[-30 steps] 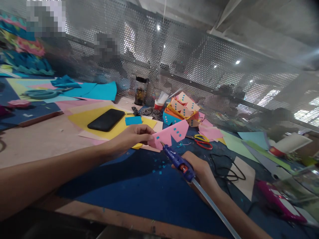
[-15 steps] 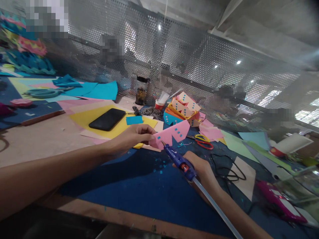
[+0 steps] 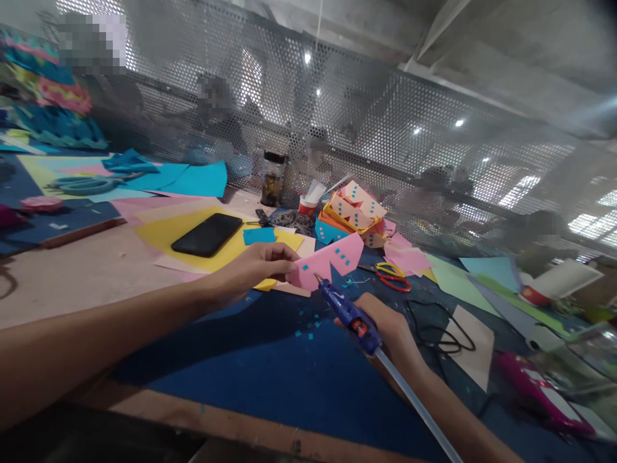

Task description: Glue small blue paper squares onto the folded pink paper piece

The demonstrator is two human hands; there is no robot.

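Observation:
Between the thumb and fingers of my left hand [image 3: 263, 267] is the left end of a pink paper piece [image 3: 315, 265], folded, notched along its lower edge and dotted with small blue squares. My right hand [image 3: 385, 321] is wrapped round a blue glue gun [image 3: 349, 315], from whose back a long clear glue stick [image 3: 417, 402] sticks out. The gun's metal tip points at the pink paper's lower part; whether it touches I cannot tell. Below, small blue paper squares [image 3: 308, 326] lie scattered on the blue table surface [image 3: 231, 379].
A black phone [image 3: 207, 234] lies on yellow paper left of my hands. Behind are a jar [image 3: 273, 179] and a pile of folded paper pieces [image 3: 355, 207]. Scissors [image 3: 393, 276], a black cord [image 3: 446, 347] and a magenta device [image 3: 544, 392] are on the right.
The glue gun's tip has shifted slightly right and stays by the pink paper. Both hands keep their grip.

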